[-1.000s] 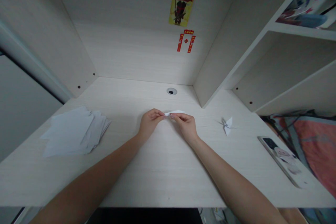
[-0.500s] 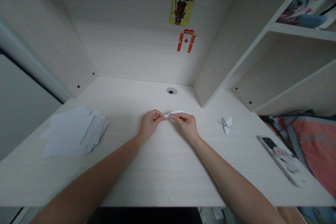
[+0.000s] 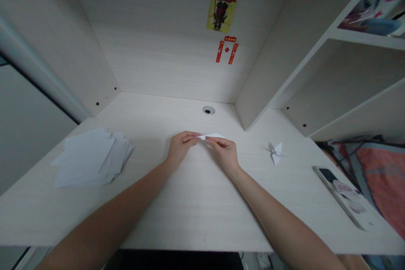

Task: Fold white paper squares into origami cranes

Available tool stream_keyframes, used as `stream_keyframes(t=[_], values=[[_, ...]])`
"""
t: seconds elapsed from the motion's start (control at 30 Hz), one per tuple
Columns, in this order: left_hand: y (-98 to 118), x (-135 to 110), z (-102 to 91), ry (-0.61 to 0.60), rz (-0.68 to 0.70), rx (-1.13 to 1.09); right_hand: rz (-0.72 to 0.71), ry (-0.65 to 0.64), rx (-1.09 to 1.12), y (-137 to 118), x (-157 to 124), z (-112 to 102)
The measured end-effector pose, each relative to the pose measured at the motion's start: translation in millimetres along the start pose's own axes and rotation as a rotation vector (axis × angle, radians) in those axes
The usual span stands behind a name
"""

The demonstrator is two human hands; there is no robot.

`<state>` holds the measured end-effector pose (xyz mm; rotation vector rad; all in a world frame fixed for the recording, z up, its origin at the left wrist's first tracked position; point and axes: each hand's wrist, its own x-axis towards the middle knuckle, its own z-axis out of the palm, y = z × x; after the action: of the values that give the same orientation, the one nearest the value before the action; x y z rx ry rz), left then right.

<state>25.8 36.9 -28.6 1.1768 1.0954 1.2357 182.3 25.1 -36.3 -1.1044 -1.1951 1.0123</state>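
Note:
Between my two hands is a small piece of folded white paper (image 3: 214,136), narrow and pointed toward the right. My left hand (image 3: 182,145) pinches its left end between thumb and fingers. Its right part is gripped by my right hand (image 3: 225,150), thumb and forefinger closed on the near edge. The fingers hide some of the folds. Both hands are just above the desk, close together. To the right lies a small folded paper crane (image 3: 276,153), and a stack of loose white paper sheets (image 3: 91,158) spreads at the left.
A phone in a decorated case (image 3: 343,198) lies near the desk's right edge. Behind the hands, a round cable hole (image 3: 208,110) is set in the desk (image 3: 177,219). An upright shelf panel (image 3: 268,71) stands at the back right, with red fabric (image 3: 382,177) beyond the desk.
My left fingers have shifted slightly along the paper's left end, and more white paper shows between the hands. The whole view has moved a little.

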Motion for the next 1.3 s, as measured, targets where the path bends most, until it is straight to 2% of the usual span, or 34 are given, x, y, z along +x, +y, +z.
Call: stream_keyframes(t=[0.53, 0.8, 1.03, 1.3], values=[[-6.6, 3.5, 1.5, -0.034, -0.085, -0.151, 0.006, 0.028, 0.093, -0.6, -0.8, 4.2], [-8.2, 5.9, 0.5, -0.007, -0.071, -0.18, -0.016, 0.047, 0.034, 4.4, 0.1, 2.9], [-8.9, 4.0, 2.2, -0.045, 0.022, -0.024, -0.075, 0.056, -0.027, 6.1, 3.7, -3.3], [-8.0, 4.6, -0.1, -0.003, -0.01, 0.021, -0.053, 0.056, 0.031, 8.4, 4.5, -2.3]])
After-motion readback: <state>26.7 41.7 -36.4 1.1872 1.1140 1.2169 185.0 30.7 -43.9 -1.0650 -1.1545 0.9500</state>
